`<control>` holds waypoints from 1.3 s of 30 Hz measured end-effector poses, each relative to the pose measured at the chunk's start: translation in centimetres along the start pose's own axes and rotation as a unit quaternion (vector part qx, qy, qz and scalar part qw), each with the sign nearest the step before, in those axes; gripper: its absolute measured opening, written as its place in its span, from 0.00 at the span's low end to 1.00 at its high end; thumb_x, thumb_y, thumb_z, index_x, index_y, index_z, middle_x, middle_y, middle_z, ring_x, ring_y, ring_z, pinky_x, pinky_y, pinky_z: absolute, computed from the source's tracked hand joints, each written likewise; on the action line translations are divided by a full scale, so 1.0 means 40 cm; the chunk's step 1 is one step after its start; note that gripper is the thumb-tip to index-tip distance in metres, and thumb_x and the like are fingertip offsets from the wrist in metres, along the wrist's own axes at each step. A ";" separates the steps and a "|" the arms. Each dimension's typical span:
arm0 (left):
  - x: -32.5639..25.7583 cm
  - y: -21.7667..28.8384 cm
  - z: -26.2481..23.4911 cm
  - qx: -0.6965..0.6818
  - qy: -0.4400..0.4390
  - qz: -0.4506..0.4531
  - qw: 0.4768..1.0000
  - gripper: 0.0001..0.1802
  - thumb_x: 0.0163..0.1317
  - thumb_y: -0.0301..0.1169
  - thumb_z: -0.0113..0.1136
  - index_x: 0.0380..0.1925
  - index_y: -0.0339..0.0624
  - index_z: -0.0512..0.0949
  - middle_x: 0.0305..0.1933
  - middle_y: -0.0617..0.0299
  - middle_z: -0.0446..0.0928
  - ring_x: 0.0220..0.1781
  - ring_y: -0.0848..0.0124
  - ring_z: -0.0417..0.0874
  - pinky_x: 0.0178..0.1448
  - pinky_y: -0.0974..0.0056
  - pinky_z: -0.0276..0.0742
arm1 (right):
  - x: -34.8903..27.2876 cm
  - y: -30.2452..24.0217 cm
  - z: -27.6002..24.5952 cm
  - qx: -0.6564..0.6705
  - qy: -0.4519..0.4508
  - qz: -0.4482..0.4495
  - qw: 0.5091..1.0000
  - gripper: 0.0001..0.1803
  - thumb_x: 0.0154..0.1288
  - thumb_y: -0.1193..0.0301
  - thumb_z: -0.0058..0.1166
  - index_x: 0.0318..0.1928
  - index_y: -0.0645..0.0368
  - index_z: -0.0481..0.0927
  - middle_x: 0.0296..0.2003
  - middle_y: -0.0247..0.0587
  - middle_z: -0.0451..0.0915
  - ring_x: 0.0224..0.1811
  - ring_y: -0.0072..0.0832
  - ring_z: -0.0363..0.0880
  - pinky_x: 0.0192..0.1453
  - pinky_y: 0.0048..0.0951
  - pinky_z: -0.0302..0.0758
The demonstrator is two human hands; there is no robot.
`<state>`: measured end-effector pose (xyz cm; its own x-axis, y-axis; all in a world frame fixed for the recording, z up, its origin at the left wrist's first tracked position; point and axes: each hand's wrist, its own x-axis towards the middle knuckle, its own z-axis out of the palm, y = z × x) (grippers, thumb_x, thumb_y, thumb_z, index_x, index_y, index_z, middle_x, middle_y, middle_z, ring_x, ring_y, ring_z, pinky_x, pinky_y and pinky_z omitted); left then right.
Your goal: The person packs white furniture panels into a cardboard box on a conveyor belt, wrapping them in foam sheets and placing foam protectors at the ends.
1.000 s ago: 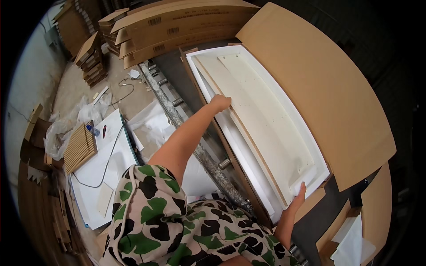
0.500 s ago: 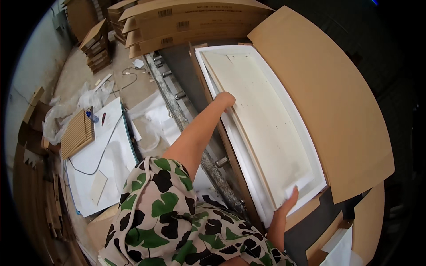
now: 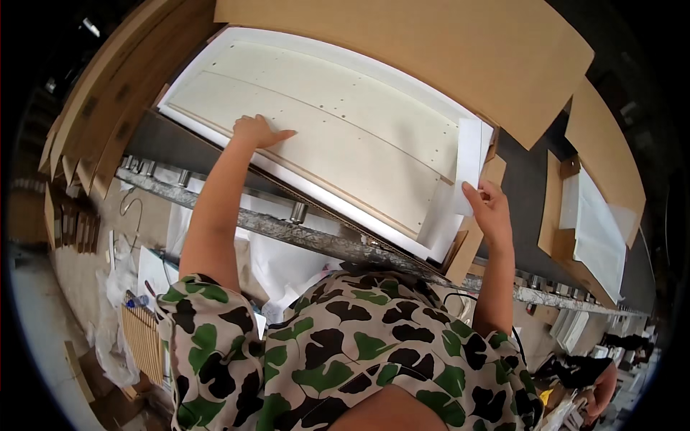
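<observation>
A long cardboard box holds cream-white panels (image 3: 338, 154) with small drilled holes, lined round the edge by white foam (image 3: 345, 68). My left hand (image 3: 257, 132) rests flat on the nearer panel, thumb stretched to the right, holding nothing. At the box's right end my right hand (image 3: 491, 208) pinches the lower end of a white strip (image 3: 469, 154), apparently foam, between thumb and fingers. This strip stands across the panels' right ends, and part of the right-hand fingers is turned out of sight.
A large cardboard flap (image 3: 431, 57) lies open beyond the box. Stacked cartons (image 3: 108, 108) stand at left. The roller conveyor's rail (image 3: 266, 224) runs along the near side. Another open carton (image 3: 600, 237) with white sheeting is at right. A person's arm (image 3: 605, 388) shows at lower right.
My view has turned, so the box now lies crosswise. My left hand has gone from the panel's edge onto its face; my right hand has taken hold of the white strip.
</observation>
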<state>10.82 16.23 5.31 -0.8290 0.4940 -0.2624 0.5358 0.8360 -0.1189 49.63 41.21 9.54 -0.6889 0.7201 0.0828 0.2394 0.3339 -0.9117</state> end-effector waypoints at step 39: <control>-0.065 -0.086 0.076 0.171 0.150 0.476 0.849 0.17 0.51 0.48 0.58 0.22 0.45 0.75 0.27 0.61 0.77 0.29 0.62 0.80 0.31 0.61 0.73 | -0.152 0.102 0.048 -0.555 -0.161 -0.266 0.772 0.30 0.48 0.60 0.61 0.47 0.71 0.72 0.48 0.50 0.73 0.53 0.42 0.67 0.55 0.37 0.66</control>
<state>11.62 11.35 3.46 0.0299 0.9889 -0.1453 0.9590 -0.0693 -0.2748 53.49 37.02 4.56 -0.9832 0.1730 0.0585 0.1796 0.9742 0.1367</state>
